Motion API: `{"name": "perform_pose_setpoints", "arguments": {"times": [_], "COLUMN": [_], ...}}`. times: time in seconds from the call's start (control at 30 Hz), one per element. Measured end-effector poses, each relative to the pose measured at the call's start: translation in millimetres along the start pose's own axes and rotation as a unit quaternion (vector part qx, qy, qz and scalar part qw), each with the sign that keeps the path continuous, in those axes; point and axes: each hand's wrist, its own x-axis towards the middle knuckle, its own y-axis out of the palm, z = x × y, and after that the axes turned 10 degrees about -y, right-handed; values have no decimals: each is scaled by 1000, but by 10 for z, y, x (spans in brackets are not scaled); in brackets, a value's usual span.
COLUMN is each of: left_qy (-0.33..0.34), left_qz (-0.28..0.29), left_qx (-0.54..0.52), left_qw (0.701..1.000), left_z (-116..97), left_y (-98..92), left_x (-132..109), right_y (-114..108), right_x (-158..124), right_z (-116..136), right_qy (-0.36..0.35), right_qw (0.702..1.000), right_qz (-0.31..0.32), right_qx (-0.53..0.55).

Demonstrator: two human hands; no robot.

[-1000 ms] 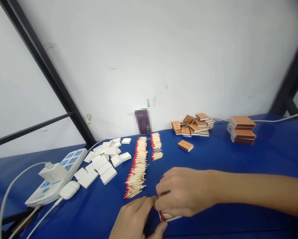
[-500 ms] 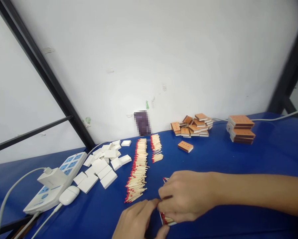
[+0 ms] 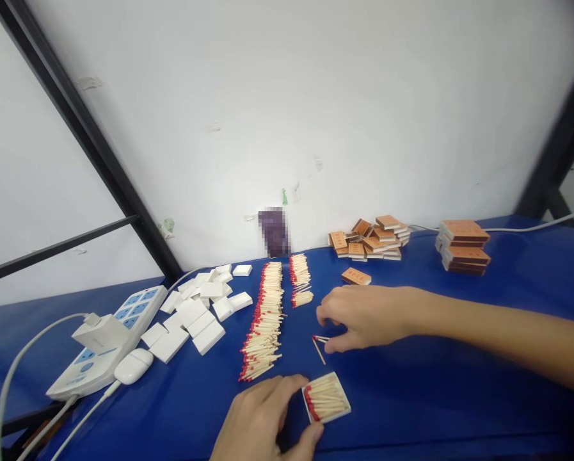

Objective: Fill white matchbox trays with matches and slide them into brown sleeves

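Observation:
A white matchbox tray (image 3: 348, 408) lies near the front edge, packed with red-tipped matches (image 3: 327, 398). My left hand (image 3: 262, 416) grips the tray's left side, thumb at the near corner and fingers at the far one. Beyond it, a couple of loose matches (image 3: 320, 351) lie on the blue table. Over their right ends hovers my right hand (image 3: 363, 317), thumb and fingers apart with nothing seen between them. Whether its thumb touches a match I cannot tell. To the left runs a long row of matches (image 3: 265, 326), with a shorter row (image 3: 300, 272) beside its far end.
White trays (image 3: 191, 314) are heaped at left, near a power strip (image 3: 137, 314) with a charger and a white earphone case (image 3: 134, 366). Orange matchboxes lie in a pile (image 3: 373, 240) and a stack (image 3: 464, 246) at back right. One single matchbox (image 3: 356, 276) lies before the pile.
My right hand has lifted off the filled tray and moved away toward the loose matches, its fingers spreading. The tray's matches now show. My left hand stays at the tray.

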Motion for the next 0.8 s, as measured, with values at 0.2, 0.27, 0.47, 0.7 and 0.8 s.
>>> {"name": "perform_pose_setpoints", "arguments": {"times": [0.2,0.27,0.47,0.7,0.8], "left_qy": [3,4,4,4,6], "left_qz": [8,7,6,4,-12], "left_qx": [4,7,12,12,14], "left_qw": [1000,1000,1000,1000,1000], "left_z": [-41,-52,-75,-79,-76], "left_y": [-56,-65,-77,-70,-63], "left_x": [-2,1,12,11,24], "right_y": [137,134,34,65,52], "right_x": [88,79,7,44,34], "right_z": [188,221,123,-24,7], "right_qy": [50,33,39,27,5], "right_qw": [998,998,992,993,994], "right_qz": [22,42,119,118,105], "right_qx": [-34,-34,-34,2,-10]}}
